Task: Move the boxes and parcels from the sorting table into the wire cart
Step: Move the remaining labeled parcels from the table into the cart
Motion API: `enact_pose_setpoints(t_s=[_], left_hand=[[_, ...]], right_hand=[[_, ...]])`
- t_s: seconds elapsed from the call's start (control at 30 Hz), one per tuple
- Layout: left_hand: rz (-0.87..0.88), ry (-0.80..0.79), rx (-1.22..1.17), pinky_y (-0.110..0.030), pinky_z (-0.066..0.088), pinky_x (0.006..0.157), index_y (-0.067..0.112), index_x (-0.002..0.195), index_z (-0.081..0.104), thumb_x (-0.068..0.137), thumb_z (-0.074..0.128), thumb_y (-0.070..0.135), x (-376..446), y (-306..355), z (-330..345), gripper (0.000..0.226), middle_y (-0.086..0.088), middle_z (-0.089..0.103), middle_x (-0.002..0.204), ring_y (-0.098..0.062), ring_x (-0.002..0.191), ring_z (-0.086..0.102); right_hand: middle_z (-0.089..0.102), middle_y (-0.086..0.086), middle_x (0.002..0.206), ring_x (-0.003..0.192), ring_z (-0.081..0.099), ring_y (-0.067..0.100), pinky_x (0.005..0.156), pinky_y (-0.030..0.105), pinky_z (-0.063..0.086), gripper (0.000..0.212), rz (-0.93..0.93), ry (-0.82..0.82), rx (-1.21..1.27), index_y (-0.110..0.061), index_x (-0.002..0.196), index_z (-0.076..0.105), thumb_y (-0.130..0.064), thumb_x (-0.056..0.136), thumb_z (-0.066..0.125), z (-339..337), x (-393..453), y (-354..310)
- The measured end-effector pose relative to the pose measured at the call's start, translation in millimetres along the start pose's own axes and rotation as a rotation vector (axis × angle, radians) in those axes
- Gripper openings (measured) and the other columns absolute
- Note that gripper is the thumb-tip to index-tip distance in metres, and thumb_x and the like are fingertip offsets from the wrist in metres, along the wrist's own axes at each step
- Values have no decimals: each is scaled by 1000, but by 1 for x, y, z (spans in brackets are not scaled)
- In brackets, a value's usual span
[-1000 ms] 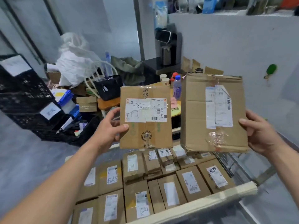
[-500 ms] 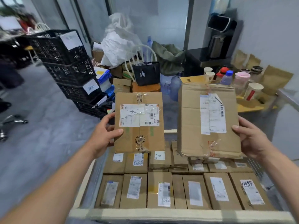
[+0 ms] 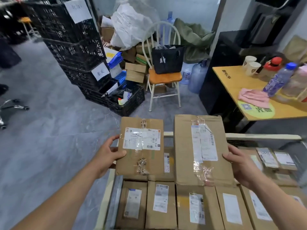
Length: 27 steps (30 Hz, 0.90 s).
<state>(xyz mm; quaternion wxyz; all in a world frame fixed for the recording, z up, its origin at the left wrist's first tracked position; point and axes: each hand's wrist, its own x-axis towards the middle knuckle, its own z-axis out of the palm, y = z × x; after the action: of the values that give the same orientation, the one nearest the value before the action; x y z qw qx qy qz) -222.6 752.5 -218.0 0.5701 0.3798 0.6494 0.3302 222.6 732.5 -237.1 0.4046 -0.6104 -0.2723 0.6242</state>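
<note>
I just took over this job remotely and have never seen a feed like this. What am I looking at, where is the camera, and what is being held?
There is no machine here: a person works with two bare hands, and the single picture comes from a wide-angle camera worn on their head, looking forward and down. The left hand grips a smaller cardboard box by its left edge. The right hand grips a larger cardboard box by its right edge. Both boxes are held above a wire cart, which already holds packed rows of labelled parcels. Behind it are stacked black crates, a chair with a black bag on it, and a yellow table with cups and bottles.
</note>
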Motion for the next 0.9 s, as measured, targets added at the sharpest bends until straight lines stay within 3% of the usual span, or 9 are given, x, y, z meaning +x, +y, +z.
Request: enact_pose_setpoints(t_s=[0.1, 0.23, 0.37, 0.47, 0.6, 0.77, 0.9], left_hand=[[-61, 7, 30, -43, 59, 65, 35, 136, 46, 92, 68, -1, 26, -23, -9, 61, -16, 72, 107, -26, 87, 71], [-131, 15, 69, -38, 56, 64, 36, 134, 46, 92, 66, -3, 56, -59, -8, 61, -13, 73, 105, -24, 83, 70], [-188, 3, 108, -34, 55, 63, 36, 138, 43, 93, 66, -1, 83, -97, 2, 63, -12, 70, 112, -26, 94, 70], [-213, 0, 153, -44, 60, 74, 37, 144, 39, 92, 69, 3, 104, -124, 12, 69, -10, 67, 115, -28, 101, 69], [-229, 13, 206, -42, 59, 81, 37, 150, 32, 92, 68, 7, 128, -148, 25, 74, -7, 63, 124, -25, 104, 67], [-242, 42, 241, -51, 56, 94, 36, 154, 26, 94, 67, 11, 158, -166, 37, 76, -8, 57, 138, -25, 112, 64], [-257, 58, 275, -45, 55, 94, 32, 157, 22, 96, 65, 12, 178, -173, 41, 77, -8, 54, 142, -25, 113, 62]], right_hand=[[72, 15, 122, 100, 65, 36, 77, 43, 50, 65, 96, 12, -23, -33, 135, 62, -13, 75, 73, 15, 26, 33], [72, 13, 122, 104, 66, 36, 86, 47, 48, 58, 177, 22, -32, -28, 138, 60, -9, 84, 68, 28, 65, 73], [71, 16, 123, 114, 64, 48, 88, 57, 53, 86, 265, 24, -84, -26, 144, 53, -22, 64, 84, 34, 100, 111], [74, 15, 108, 99, 67, 40, 90, 56, 51, 56, 263, 43, -120, -27, 138, 54, -6, 88, 67, 38, 124, 134], [76, 12, 103, 95, 67, 36, 81, 49, 55, 56, 283, 63, -134, -28, 142, 53, -4, 93, 64, 39, 152, 153], [78, 11, 101, 90, 69, 34, 74, 45, 55, 55, 287, 74, -151, -30, 141, 56, -6, 93, 65, 42, 186, 166], [79, 6, 97, 89, 71, 32, 79, 50, 57, 48, 281, 50, -163, -37, 129, 62, -5, 94, 64, 48, 207, 171]])
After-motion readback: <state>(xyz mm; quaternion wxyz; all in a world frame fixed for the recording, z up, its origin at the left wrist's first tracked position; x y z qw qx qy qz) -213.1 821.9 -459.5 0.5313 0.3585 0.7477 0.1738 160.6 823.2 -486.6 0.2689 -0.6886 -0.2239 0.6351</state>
